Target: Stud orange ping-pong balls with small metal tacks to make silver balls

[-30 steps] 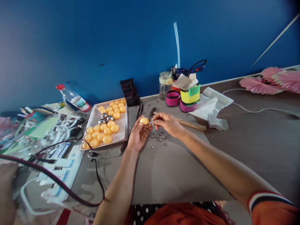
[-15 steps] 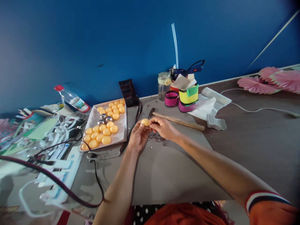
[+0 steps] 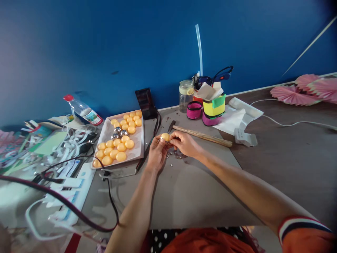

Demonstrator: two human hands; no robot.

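Near the middle of the grey mat, my left hand is closed on a yellow oval ball, gripping its left side. From the right, my right hand pinches at the ball's lower right edge; whatever lies between those fingertips is too small to make out. Under and beside the hands, several small shiny metal pieces are scattered on the mat. Just behind them lies a hammer, its dark head toward my hands. To the left, a white tray holds rows of similar yellow balls and several silver ones.
A phone leans on the blue wall. Behind the hammer stand a glass jar, a magenta ring-shaped container and a yellow pouch. A small white box sits to the right. Cables and clutter fill the left side.
The whole scene has shifted slightly to the right with the camera. Both hands remain together at the yellow ball, with only slight finger movement.
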